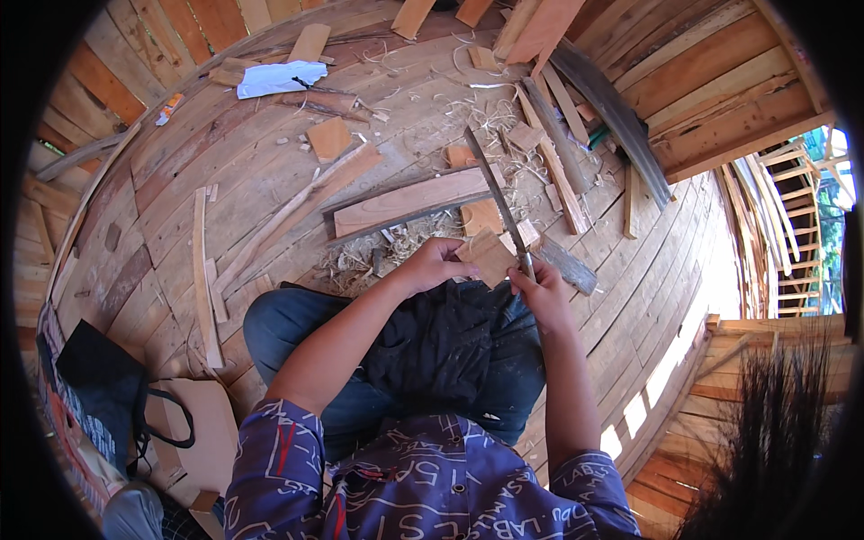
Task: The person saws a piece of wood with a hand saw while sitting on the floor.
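Currently, left hand [438, 266] grips a small wood block [486, 257] between the two hands; right hand [544, 295] is closed round the handle of a long knife [500, 198], blade-block contact unclear. Plank floor [630, 301] ahead: curled shavings [349, 267], scattered boards [414, 203]. Timber wall [101, 70] at left; sunlight patches [635, 414] at right.

Head view, one, wide fisheye: I look down from above and behind the left hand [438, 265] and right hand [542, 295], close in, facing forward; floor [166, 216] ahead of both hands, shirt [423, 477] behind them.
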The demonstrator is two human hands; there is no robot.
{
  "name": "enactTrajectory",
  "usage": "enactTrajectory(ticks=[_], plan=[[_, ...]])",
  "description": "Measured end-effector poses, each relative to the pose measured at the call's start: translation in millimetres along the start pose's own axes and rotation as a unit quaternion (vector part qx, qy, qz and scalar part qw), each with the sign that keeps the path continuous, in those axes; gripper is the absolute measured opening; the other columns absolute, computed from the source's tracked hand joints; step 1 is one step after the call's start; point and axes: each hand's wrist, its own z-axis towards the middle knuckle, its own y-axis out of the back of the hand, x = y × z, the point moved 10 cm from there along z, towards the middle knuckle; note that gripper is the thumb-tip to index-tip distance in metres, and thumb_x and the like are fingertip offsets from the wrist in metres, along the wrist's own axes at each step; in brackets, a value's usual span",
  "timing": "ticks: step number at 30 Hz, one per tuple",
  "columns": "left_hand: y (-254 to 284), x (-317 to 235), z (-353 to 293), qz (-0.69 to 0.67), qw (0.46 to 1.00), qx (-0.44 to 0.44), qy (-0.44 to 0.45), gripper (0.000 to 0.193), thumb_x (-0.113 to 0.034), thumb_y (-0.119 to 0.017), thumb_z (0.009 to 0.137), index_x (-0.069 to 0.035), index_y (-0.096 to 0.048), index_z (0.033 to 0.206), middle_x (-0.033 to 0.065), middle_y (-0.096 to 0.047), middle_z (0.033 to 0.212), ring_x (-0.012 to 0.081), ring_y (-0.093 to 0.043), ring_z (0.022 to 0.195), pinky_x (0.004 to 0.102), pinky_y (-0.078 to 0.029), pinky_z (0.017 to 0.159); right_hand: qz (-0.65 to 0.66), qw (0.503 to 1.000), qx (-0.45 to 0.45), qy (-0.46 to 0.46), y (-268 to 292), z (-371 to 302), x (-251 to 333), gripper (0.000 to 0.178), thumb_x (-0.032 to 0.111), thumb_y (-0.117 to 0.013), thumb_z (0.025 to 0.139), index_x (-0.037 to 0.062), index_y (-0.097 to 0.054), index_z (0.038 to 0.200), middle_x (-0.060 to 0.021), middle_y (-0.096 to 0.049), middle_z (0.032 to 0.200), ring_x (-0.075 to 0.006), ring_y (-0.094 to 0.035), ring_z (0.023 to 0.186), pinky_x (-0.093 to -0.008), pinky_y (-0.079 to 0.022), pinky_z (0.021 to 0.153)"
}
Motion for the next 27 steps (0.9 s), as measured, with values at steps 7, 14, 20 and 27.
enactTrajectory(ticks=[7, 14, 20, 27], plan=[[10.1, -16.8, -4.4, -0.048, 0.997, -0.020, -0.057, 0.044, 0.002, -0.065, 0.081, 0.003, -0.059, 0.125, 0.0073, -0.068, 0.110, 0.0128, -0.064, 0.098, 0.0285, -0.049, 0.089, 0.042, 0.999, 0.018, 0.001, -14.0, -9.4, 3.8, 0.017, 0.019, -0.069, 0.090, 0.0022, -0.068, 0.090, 0.0070, -0.056, 0.070, -0.0027, -0.045, 0.063, -0.0224, -0.034, 0.057], [-0.8, -14.9, -5.7, -0.030, 0.997, 0.047, -0.057, 0.044, 0.002, -0.060, 0.080, 0.003, -0.058, 0.124, 0.0081, -0.067, 0.111, 0.0133, -0.063, 0.099, 0.0292, -0.049, 0.089, 0.035, 0.999, 0.025, 0.004, -15.8, -13.5, 12.5, 0.022, 0.018, -0.069, 0.090, -0.0022, -0.069, 0.099, 0.0024, -0.066, 0.081, -0.0049, -0.054, 0.074, -0.0239, -0.043, 0.067], [-2.4, -15.7, -7.7, 0.013, 0.996, 0.064, -0.064, 0.033, -0.001, -0.061, 0.080, 0.002, -0.059, 0.113, 0.0054, -0.067, 0.103, 0.0137, -0.064, 0.096, 0.0291, -0.048, 0.088, -0.001, 1.000, 0.028, -0.014, -22.3, -17.0, 15.3, 0.021, 0.017, -0.070, 0.089, -0.0034, -0.070, 0.096, 0.0029, -0.065, 0.078, -0.0045, -0.053, 0.072, -0.0240, -0.042, 0.064], [-8.6, -43.5, -23.9, 0.353, 0.929, -0.086, -0.068, 0.075, -0.044, -0.085, 0.068, -0.005, -0.050, 0.121, 0.0148, -0.068, 0.093, 0.0254, -0.068, 0.086, 0.0358, -0.052, 0.081, -0.001, 0.999, -0.045, 0.027, -4.6, -12.1, 6.6, 0.017, 0.013, -0.072, 0.087, -0.0032, -0.069, 0.092, 0.0050, -0.060, 0.071, -0.0023, -0.047, 0.062, -0.0222, -0.036, 0.054]])
